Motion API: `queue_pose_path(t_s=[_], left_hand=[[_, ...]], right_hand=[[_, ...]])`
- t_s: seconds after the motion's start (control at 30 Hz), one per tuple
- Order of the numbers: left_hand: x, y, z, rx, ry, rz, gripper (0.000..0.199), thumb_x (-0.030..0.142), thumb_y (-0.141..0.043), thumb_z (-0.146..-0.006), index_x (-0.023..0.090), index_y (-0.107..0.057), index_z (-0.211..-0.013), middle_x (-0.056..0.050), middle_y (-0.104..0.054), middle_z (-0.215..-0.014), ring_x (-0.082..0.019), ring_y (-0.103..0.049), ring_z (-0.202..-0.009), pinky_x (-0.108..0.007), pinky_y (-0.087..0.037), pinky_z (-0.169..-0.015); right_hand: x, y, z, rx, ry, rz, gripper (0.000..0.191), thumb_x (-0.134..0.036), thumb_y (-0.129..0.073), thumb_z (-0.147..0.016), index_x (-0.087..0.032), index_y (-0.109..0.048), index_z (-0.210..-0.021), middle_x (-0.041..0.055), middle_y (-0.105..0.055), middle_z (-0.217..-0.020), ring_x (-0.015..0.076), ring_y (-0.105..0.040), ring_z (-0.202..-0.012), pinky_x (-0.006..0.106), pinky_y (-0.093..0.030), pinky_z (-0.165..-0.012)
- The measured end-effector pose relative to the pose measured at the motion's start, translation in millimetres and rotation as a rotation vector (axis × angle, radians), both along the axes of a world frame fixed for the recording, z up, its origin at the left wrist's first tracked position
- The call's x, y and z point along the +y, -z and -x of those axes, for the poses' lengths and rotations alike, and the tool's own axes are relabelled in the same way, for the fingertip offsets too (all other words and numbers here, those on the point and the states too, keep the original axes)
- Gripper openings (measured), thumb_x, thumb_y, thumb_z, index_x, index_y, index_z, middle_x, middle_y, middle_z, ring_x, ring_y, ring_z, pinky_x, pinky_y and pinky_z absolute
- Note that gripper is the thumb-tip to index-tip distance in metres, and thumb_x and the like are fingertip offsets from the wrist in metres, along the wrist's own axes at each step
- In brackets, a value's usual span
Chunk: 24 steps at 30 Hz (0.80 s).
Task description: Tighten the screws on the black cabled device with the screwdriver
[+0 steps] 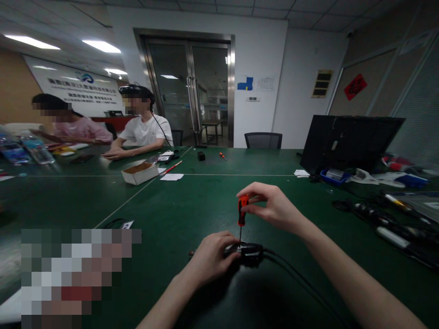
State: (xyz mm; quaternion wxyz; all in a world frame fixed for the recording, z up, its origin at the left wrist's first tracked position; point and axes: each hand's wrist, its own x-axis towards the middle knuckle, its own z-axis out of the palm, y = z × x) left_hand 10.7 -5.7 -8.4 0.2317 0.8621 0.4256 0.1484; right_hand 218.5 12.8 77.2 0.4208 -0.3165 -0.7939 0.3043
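On the near part of the green surface (206, 205), holding a dark, elongated device (252, 254) down with the left hand (212, 253), wrapping the fingers over the top and around the body, presumably to stop any rolling or sliding; leaving the right end uncovered, with black cables (291, 269) trailing from there toward the lower right, clear of the working spot and so probably not tugging against the hold. Directly above, gripping the red-and-black handle of a screwdriver (243, 210) in the fingers of the right hand (269, 205), pinching from the side and arching one finger toward the butt, likely for steering and pressing at once; standing the shaft almost upright, bringing the tip down to the upper side of the device just beside the left fingers, apparently to direct the push straight downward into the braced part; leaving unclear, at this size, any seating of the tip in a recess. Raising the right wrist well above the surface, seemingly to match the height of the handle. Leaving an orange-handled tool (222, 156), an open carton (140, 176) and a dark monitor (350, 141) well apart, out of the way of both hands; sharing the surface with a person in a white shirt (146, 127), sitting beyond the carton
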Motion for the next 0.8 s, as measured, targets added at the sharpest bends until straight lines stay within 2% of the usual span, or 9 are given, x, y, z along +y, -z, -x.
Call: queue_pose_path(t_s=[0.07,0.13,0.27,0.37,0.5,0.63,0.73,0.8], left_hand=[[0.2,0.6,0.1,0.003,-0.002,-0.006,0.022,0.026,-0.06,-0.088,0.019,-0.073,-0.105,-0.008,-0.072,-0.107,-0.024,-0.065,-0.097,-0.03,-0.048,-0.084],[0.2,0.1,0.0,0.006,0.0,-0.001,0.023,0.027,-0.06,-0.088,0.019,-0.073,-0.105,-0.008,-0.072,-0.108,-0.024,-0.065,-0.098,-0.03,-0.048,-0.084],[0.1,-1.9,-0.2,0.01,-0.003,0.023,0.024,0.027,-0.06,-0.088,0.019,-0.074,-0.107,-0.007,-0.072,-0.108,-0.024,-0.064,-0.098,-0.031,-0.048,-0.085],[0.8,-0.8,0.2,-0.001,0.001,0.021,0.025,0.027,-0.06,-0.088,0.019,-0.074,-0.107,-0.008,-0.072,-0.109,-0.024,-0.064,-0.099,-0.031,-0.048,-0.085],[1.1,1.2,0.2,-0.008,0.005,0.007,0.025,0.027,-0.06,-0.087,0.02,-0.074,-0.107,-0.007,-0.073,-0.109,-0.024,-0.065,-0.099,-0.031,-0.048,-0.086],[0.1,-0.8,-0.9,0.007,-0.012,0.012,0.023,0.026,-0.06,-0.087,0.02,-0.075,-0.104,-0.008,-0.073,-0.109,-0.024,-0.065,-0.098,-0.031,-0.048,-0.085],[0.1,-1.2,-1.0,0.002,-0.005,0.012,0.022,0.025,-0.06,-0.088,0.02,-0.075,-0.103,-0.007,-0.073,-0.109,-0.024,-0.065,-0.098,-0.03,-0.048,-0.084],[0.3,-0.4,-0.6,-0.003,-0.003,0.007,0.022,0.025,-0.06,-0.088,0.02,-0.074,-0.103,-0.007,-0.073,-0.108,-0.023,-0.065,-0.098,-0.03,-0.048,-0.083]], right_hand=[[-0.4,-1.0,-0.6,-0.034,0.017,-0.038,0.026,-0.012,-0.064,-0.084,-0.023,-0.07,-0.107,0.0036,-0.071,-0.106,0.0162,-0.069,-0.095,0.034,-0.059,-0.087],[-1.6,-1.3,0.1,-0.046,0.016,-0.022,0.028,-0.011,-0.062,-0.085,-0.022,-0.068,-0.109,0.0036,-0.071,-0.105,0.0165,-0.07,-0.094,0.034,-0.059,-0.087],[-3.6,0.2,3.5,-0.026,0.01,0.048,0.016,-0.019,-0.071,-0.081,-0.02,-0.06,-0.093,0.0012,-0.07,-0.091,0.0155,-0.069,-0.082,0.033,-0.059,-0.081],[-3.4,1.8,5.2,-0.026,0.041,0.052,0.017,-0.019,-0.069,-0.082,-0.021,-0.053,-0.084,0.0011,-0.07,-0.086,0.0136,-0.067,-0.073,0.03,-0.058,-0.071],[-2.1,3.9,5.7,0.03,0.016,0.116,0.028,-0.016,-0.071,-0.079,-0.022,-0.049,-0.095,0.003,-0.071,-0.094,0.0147,-0.069,-0.077,0.031,-0.059,-0.071],[-0.1,5.7,5.9,0.059,-0.001,0.183,0.033,-0.024,-0.078,-0.076,-0.021,-0.049,-0.093,0.0009,-0.069,-0.085,0.0176,-0.071,-0.081,0.035,-0.061,-0.075],[1.0,4.9,4.9,0.046,0.031,0.087,0.03,-0.027,-0.08,-0.075,-0.021,-0.056,-0.091,0.0006,-0.067,-0.088,0.0163,-0.069,-0.084,0.034,-0.061,-0.078],[1.1,3.3,3.5,0.014,0.052,-0.008,0.021,-0.022,-0.076,-0.078,-0.021,-0.063,-0.094,0.002,-0.066,-0.095,0.016,-0.068,-0.088,0.032,-0.061,-0.079]])
